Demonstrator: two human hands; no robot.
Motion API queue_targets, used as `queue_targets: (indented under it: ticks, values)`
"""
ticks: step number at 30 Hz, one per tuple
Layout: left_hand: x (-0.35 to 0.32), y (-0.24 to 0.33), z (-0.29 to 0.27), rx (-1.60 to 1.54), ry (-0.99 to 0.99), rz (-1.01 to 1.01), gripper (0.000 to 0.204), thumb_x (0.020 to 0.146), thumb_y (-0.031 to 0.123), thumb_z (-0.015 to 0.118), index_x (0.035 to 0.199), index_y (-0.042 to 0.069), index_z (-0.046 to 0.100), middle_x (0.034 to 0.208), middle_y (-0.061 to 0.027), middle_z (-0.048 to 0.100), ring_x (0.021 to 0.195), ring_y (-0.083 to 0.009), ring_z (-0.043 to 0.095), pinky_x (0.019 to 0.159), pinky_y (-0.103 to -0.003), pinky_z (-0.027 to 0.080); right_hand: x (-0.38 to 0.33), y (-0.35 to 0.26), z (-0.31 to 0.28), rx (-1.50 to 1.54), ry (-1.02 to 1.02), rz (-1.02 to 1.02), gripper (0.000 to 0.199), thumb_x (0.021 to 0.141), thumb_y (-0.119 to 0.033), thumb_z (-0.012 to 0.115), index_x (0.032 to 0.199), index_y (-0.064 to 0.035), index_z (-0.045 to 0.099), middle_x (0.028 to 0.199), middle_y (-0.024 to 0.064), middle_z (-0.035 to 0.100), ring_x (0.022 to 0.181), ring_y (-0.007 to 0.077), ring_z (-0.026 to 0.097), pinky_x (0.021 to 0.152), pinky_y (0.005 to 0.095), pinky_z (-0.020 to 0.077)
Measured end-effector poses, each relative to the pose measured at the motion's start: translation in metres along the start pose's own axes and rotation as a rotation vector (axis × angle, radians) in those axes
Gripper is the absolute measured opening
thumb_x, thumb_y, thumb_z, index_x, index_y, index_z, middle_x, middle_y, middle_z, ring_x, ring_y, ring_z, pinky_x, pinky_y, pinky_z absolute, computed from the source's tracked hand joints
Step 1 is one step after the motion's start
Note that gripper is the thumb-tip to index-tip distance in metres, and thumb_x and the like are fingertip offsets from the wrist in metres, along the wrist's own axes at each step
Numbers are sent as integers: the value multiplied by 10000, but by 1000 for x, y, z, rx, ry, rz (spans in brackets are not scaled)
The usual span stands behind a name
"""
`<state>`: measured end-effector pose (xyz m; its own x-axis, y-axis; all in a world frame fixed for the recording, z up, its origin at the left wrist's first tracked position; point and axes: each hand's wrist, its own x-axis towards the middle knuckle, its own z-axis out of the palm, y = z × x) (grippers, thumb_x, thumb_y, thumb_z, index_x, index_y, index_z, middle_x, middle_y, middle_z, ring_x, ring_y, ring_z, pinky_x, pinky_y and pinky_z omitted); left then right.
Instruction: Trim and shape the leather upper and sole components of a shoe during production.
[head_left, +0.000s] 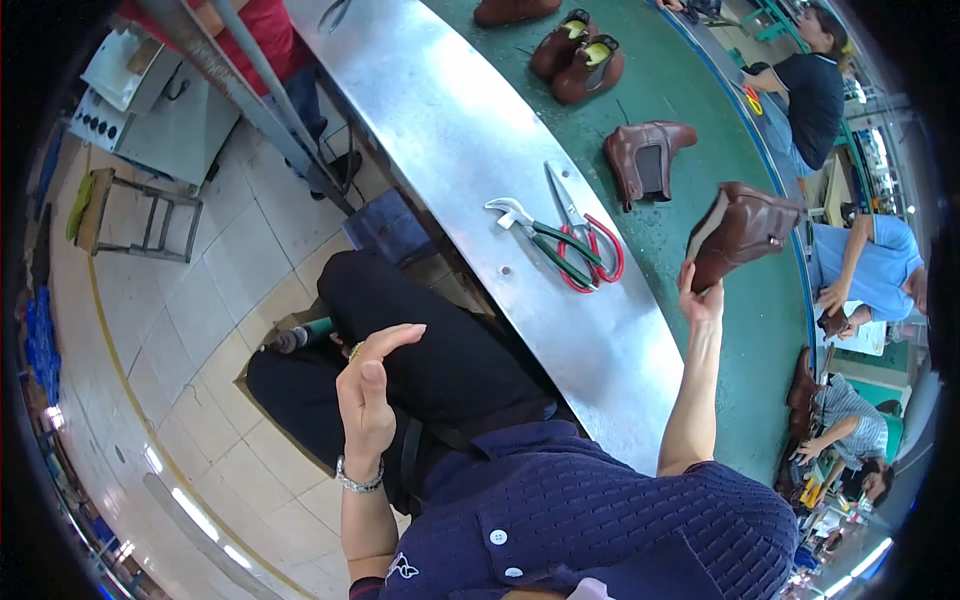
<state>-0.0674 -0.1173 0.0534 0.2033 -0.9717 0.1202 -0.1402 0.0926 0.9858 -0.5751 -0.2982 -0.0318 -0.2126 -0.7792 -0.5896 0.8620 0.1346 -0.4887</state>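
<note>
My right hand (702, 300) is closed round a brown leather ankle boot (745, 225), held tilted over the green surface with its sole edge turned toward the bench. Its fingertips are partly hidden behind the boot. My left hand (370, 395) hovers above my lap, fingers stretched out and slightly bent, with nothing in it. On the metal bench top (450, 120) between them lie red-handled scissors (600, 250), blades apart, crossing a pair of green-handled pincers (545, 235). Another brown ankle boot (645, 160) lies on its side on the green surface.
Farther along the green surface (700, 370) stands a pair of brown boots (578, 58) with yellow linings. Co-workers sit across it, one person in blue (870, 260). A metal post (250, 90) and a stool (140, 215) stand at left. A blue bin (390, 228) sits under the bench.
</note>
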Motion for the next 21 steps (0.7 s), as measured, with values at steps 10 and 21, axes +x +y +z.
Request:
queue_targets:
  ticks: [10, 21]
  values:
    - [29, 5, 20, 173, -89, -168, 236, 972, 197, 546, 1031, 8, 674, 976, -101, 697, 880, -197, 657, 797, -282, 488, -74, 23, 33, -1474, 196, -263, 367, 934, -356, 606, 875, -1, 679, 637, 33, 619, 472, 86, 555, 440, 219, 411]
    - [-6, 13, 16, 236, 1, -222, 159, 917, 138, 625, 1009, 20, 680, 937, -89, 700, 849, -194, 663, 767, -273, 492, 39, 116, 87, -1798, 17, -1046, 292, 836, -308, 710, 930, -33, 696, 852, 171, 680, 779, 332, 659, 725, 403, 498]
